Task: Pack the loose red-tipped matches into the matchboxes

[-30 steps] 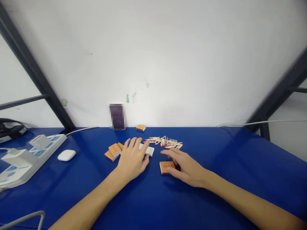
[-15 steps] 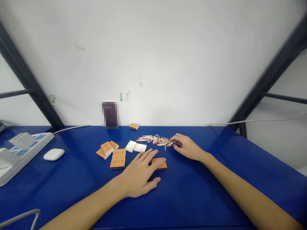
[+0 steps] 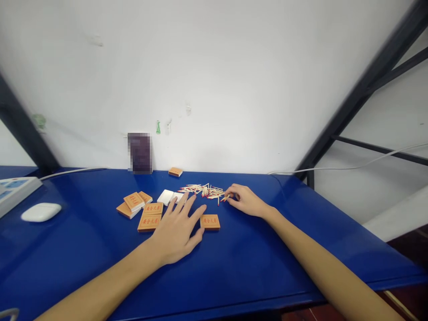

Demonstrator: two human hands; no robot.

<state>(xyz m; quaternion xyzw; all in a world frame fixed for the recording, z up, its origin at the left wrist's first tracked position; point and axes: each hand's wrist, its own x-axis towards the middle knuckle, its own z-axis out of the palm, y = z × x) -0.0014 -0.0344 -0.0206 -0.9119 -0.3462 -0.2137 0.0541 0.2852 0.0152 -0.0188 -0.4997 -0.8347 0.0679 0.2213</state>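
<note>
My left hand (image 3: 177, 227) lies flat with fingers spread on the blue table (image 3: 234, 263), just left of an orange matchbox sleeve (image 3: 210, 221) and partly over a white inner tray (image 3: 166, 197). My right hand (image 3: 245, 200) is closed in a pinch on a match at the right edge of a pile of loose red-tipped matches (image 3: 203, 191). Two flat orange sleeves (image 3: 150, 217) lie to the left of my left hand. Beyond them sits a small stack of orange sleeves (image 3: 133, 203).
One more orange matchbox (image 3: 175, 171) sits near the white wall beside a blurred dark object (image 3: 139, 153). A white earbud case (image 3: 40, 211) and a power strip (image 3: 13, 189) are at the far left. Black frame bars rise at both sides. The table's front edge is close.
My right hand left the orange sleeve, reached to the match pile and pinched a match. My left hand moved off the white trays to beside the sleeve. The view swung right.
</note>
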